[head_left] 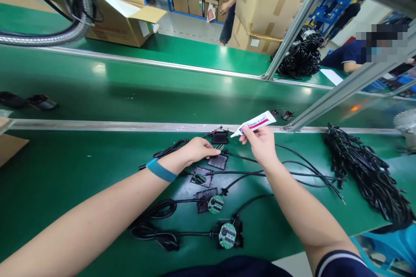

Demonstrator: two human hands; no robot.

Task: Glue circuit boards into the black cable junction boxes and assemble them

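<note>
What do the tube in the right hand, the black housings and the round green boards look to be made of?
Tube in the right hand: likely soft plastic or laminate, glossy white with printing. Black housings, one under the left hand: apparently moulded plastic, slight sheen. Round boards: green circuit-board laminate with pale, probably metal spots.

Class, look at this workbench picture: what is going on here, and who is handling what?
A person works at a green workbench. The right hand holds a small white tube, nozzle pointing left toward an open black housing. The left hand, with a blue wristband, rests its fingertips on another black housing. More housings with round green circuit boards and black cables lie in a row nearer the person. A bundle of black cables lies to the right.
</note>
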